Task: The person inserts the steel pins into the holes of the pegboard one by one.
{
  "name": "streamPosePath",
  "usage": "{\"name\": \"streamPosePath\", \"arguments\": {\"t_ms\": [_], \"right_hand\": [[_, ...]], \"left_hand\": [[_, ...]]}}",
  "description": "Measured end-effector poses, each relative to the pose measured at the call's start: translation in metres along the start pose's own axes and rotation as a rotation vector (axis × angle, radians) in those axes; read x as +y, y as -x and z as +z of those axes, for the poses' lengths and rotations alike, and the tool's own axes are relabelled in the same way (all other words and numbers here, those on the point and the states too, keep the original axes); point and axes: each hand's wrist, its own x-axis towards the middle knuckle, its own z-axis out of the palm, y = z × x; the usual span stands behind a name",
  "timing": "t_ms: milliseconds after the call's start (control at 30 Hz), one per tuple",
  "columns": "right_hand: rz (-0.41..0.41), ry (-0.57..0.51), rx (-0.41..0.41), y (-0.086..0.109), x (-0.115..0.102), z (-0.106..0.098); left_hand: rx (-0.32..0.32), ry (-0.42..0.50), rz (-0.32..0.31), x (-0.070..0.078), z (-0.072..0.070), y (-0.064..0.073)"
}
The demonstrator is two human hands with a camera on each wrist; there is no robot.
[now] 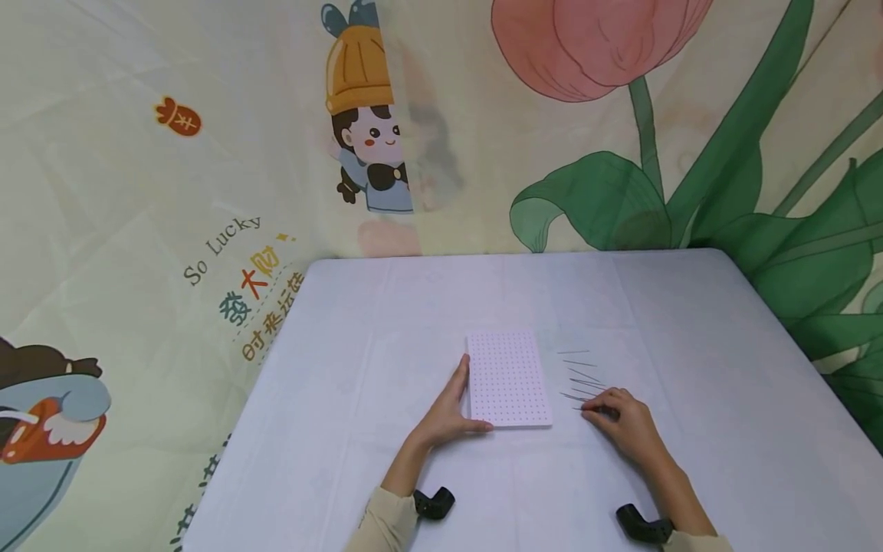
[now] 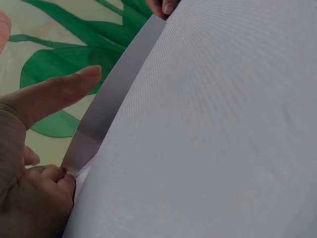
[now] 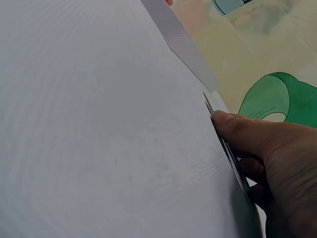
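A white board [image 1: 509, 379] dotted with rows of small holes lies flat on the table. My left hand [image 1: 444, 414] rests at its near left corner, thumb along the near edge and straight fingers along the left side. In the left wrist view the board's side [image 2: 111, 89] stands out beside that hand. My right hand [image 1: 624, 422], right of the board, pinches a thin dark needle [image 3: 225, 144] close over the table between thumb and fingers. Several more needles [image 1: 586, 375] lie roughly side by side just beyond its fingertips.
A white cloth covers the table [image 1: 331, 368]. Behind it hangs a printed backdrop [image 1: 462, 153] with a tulip and cartoon figures, reaching the table's far edge. Black wrist devices sit on the left wrist [image 1: 434, 504] and right wrist [image 1: 643, 524].
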Motion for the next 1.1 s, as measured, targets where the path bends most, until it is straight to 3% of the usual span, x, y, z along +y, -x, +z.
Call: {"name": "streamPosePath", "arguments": {"t_ms": [300,733,933,1100], "right_hand": [[0.028,0.020,-0.026,-0.001,-0.005,-0.003],[-0.094,0.082,-0.050,0.001,-0.009,-0.003],[-0.143,0.098,-0.009,0.001,-0.009,-0.004],[-0.136,0.105,0.027,0.002,-0.011,-0.003]], "left_hand": [[0.001,-0.042,-0.001,0.001,-0.003,0.000],[-0.041,-0.079,-0.009,-0.004,-0.008,0.003],[-0.065,-0.072,-0.031,-0.001,-0.010,0.003],[-0.070,-0.078,-0.044,-0.001,-0.011,0.004]]}}
